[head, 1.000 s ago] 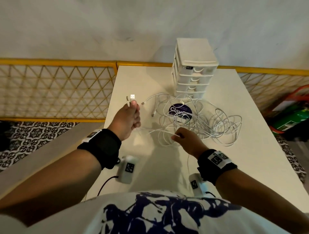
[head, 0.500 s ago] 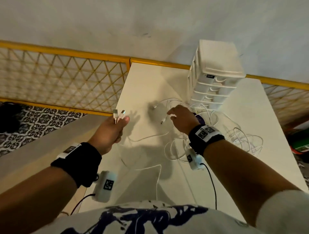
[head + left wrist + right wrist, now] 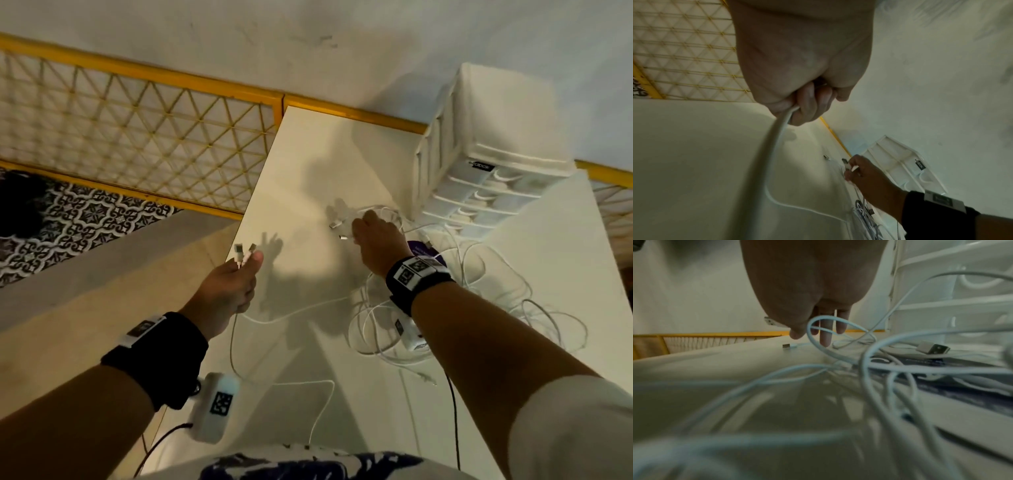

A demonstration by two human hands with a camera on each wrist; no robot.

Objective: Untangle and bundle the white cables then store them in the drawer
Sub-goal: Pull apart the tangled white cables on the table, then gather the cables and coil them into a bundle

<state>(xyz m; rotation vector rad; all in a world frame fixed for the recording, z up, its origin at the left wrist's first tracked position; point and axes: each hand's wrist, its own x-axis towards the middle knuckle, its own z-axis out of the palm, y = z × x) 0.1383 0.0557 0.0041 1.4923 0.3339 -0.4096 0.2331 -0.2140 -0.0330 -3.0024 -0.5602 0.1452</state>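
Several white cables (image 3: pixel 479 294) lie tangled on the white table (image 3: pixel 308 164), in front of the white drawer unit (image 3: pixel 479 171). My left hand (image 3: pixel 248 265) is raised by the table's left edge and grips two cable ends (image 3: pixel 244 251), with their cords (image 3: pixel 764 162) trailing back to the tangle. My right hand (image 3: pixel 359 229) is at the far side of the tangle beside the drawer unit. There it pinches a cable plug (image 3: pixel 770 321) between thumb and finger, the other fingers (image 3: pixel 826 337) pointing down at the table. A further loose plug (image 3: pixel 786 346) lies on the table just beyond.
A purple round label (image 3: pixel 423 250) lies under the cables. A USB plug (image 3: pixel 933 349) rests on the pile near the drawers. A yellow mesh railing (image 3: pixel 137 137) runs behind and left of the table, with patterned floor (image 3: pixel 85 219) below. The drawers look pushed in.
My left hand drew its two cable ends left past the table edge. My right hand left the tangle's near side, reached forward to the plugs by the drawer unit and took one.
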